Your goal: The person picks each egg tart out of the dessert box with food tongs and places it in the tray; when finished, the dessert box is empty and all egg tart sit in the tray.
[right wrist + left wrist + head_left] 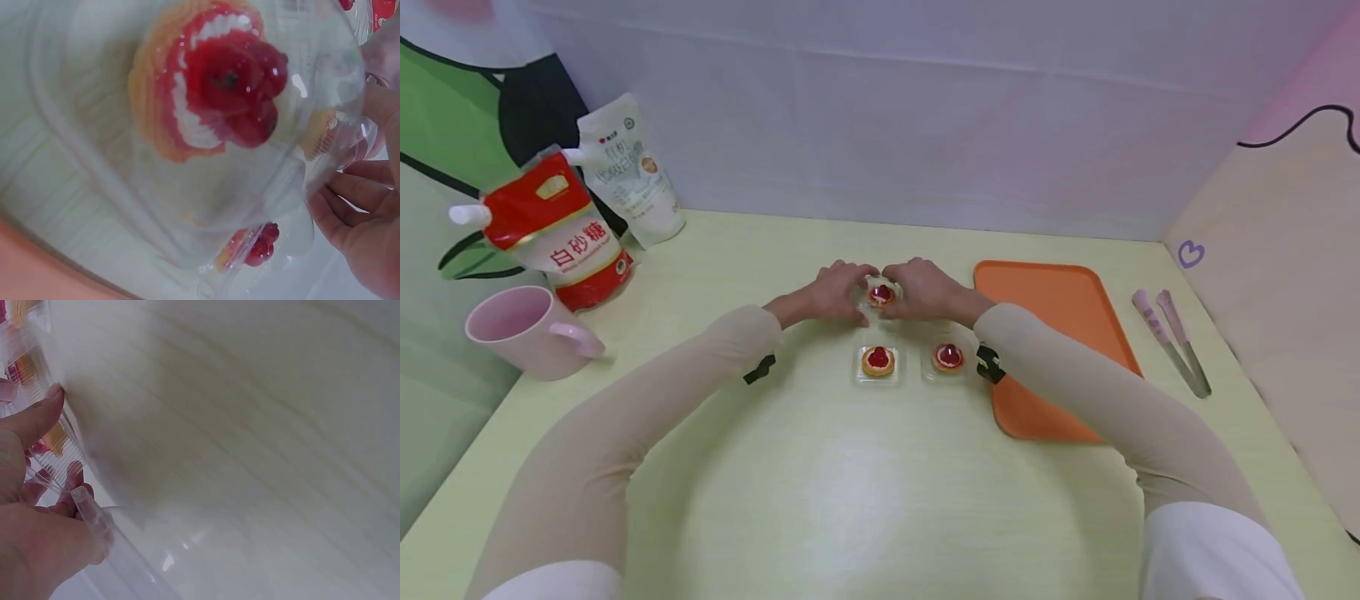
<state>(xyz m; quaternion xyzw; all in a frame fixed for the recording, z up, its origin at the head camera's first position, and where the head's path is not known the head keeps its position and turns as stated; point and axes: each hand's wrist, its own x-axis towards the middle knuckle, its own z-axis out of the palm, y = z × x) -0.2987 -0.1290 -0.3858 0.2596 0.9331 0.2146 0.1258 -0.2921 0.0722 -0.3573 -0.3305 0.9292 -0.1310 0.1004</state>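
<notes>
At the far middle of the table, both hands hold a small clear plastic box with a fruit tart (pixel 881 295) inside. My left hand (pixel 837 292) grips its left side; in the left wrist view, thumb and fingers (pixel 55 400) pinch the clear plastic edge. From the right, my right hand (pixel 928 292) grips the same box with curved fingers. Nearer me sit two more boxed tarts, the left tart (pixel 877 361) and the right tart (pixel 948 357), each topped with red berries. The right tart looms large in the right wrist view, behind clear plastic (pixel 81 156).
An orange tray (pixel 1045 287) lies under my right forearm. Tongs (pixel 1172 342) with pink handles are to its right. On the left stand a pink mug (pixel 535 329), a red-and-white sugar pouch (pixel 568 233) and a white spouted pouch (pixel 632 175).
</notes>
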